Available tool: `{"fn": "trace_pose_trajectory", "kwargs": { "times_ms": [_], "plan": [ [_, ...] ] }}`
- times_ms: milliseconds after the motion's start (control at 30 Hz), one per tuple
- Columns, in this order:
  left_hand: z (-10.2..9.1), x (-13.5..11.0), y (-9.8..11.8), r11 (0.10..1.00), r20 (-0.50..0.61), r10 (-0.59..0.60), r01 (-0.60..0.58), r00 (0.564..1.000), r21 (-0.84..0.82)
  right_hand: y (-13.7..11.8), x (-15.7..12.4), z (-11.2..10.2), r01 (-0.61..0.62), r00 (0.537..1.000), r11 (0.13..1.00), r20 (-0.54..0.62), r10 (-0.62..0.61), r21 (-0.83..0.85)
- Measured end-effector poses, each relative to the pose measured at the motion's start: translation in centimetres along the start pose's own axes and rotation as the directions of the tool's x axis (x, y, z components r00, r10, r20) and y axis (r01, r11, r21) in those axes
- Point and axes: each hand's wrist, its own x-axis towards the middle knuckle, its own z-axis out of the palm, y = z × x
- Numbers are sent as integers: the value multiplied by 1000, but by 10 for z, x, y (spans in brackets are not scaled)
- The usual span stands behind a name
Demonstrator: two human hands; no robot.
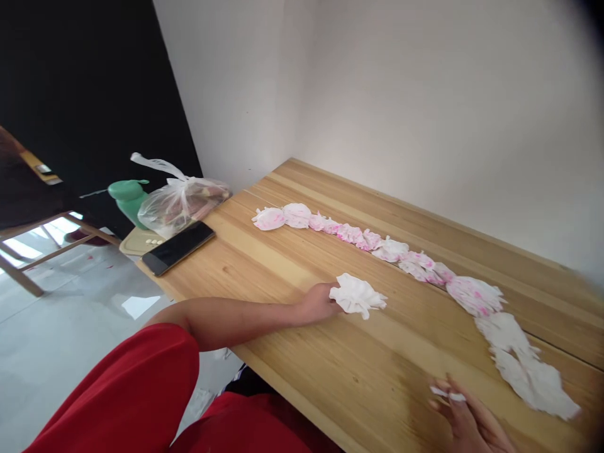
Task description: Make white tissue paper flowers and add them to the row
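Fingers (pixel 461 412) of the right hand (pixel 477 433) pinched on a small white strip (pixel 457 397), long axis sideways across the fingertips; ahead and leftward, well apart, a frilled white piece (pixel 357 294), grasped at its left edge by the left hand (pixel 317 304), fingertips partly hidden; left hand the nearer by far; open room on the table (pixel 264 270) between both hands, near edge below the left forearm (pixel 236 321); beyond, a row of crumpled white-and-pink pieces (pixel 350 234), running from near right to far left; at the left edge, a black phone (pixel 179 247), then a knotted plastic bag (pixel 186 201); wall (pixel 401 113) past the far edge.
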Motion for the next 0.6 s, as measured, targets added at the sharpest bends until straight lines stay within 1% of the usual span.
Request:
{"fn": "trace_pose_trajectory", "kwargs": {
  "times_ms": [33,67,100,167,300,400,433,467,600],
  "plan": [
    [-1,-1,1,1000,-1,-7,7,1000,-13,-7,-1,3,-70,997,997,27,70,15],
    [-1,-2,2,1000,2,-22,22,1000,-19,-13,-2,5,-94,995,995,21,94,12],
    [-2,-2,2,999,8,-32,32,999,-15,-18,-3,7,-107,993,994,52,108,-19],
    [-3,-3,3,999,9,-42,42,999,-23,-23,-4,8,-77,995,994,65,82,-80],
    [-6,-4,1,999,25,-36,37,999,-23,-18,-6,0,49,993,970,115,-22,-240],
    [-8,-5,2,1000,36,0,0,999,7,-10,0,-13,195,979,906,130,-157,-375],
    [-9,-5,2,1000,30,8,-8,1000,8,-7,4,-18,250,967,875,151,-205,-415],
    [-10,-5,3,1000,23,9,-9,1000,6,-3,9,-23,315,947,840,206,-246,-441],
    [-10,-6,4,1000,21,7,-8,1000,21,13,24,-47,442,891,713,359,-278,-545]
  ]
}}
